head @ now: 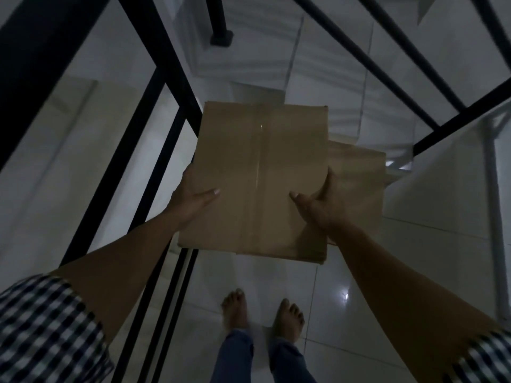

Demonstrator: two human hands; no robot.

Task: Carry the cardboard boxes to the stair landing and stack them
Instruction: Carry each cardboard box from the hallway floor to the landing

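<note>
Tiled landing [345, 286], hands [190, 201] [322, 205] around cardboard box [260, 175]

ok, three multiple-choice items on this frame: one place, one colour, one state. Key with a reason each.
1. Where does the second cardboard piece show, relative to the cardboard box?
A) past its right edge
B) down by the feet
C) lying on the stairs

2. What colour is the stair railing?
A) white
B) black
C) red

3. How is the cardboard box right now?
A) lying on the floor
B) held up in both hands
C) held in one hand only

Key:
1 A: the second piece sticks out from under the box on its right side.
2 B: its bars read black against the pale tiles.
3 B: the left hand and right hand grip opposite sides, thumbs on top, with the box above the feet.
</note>
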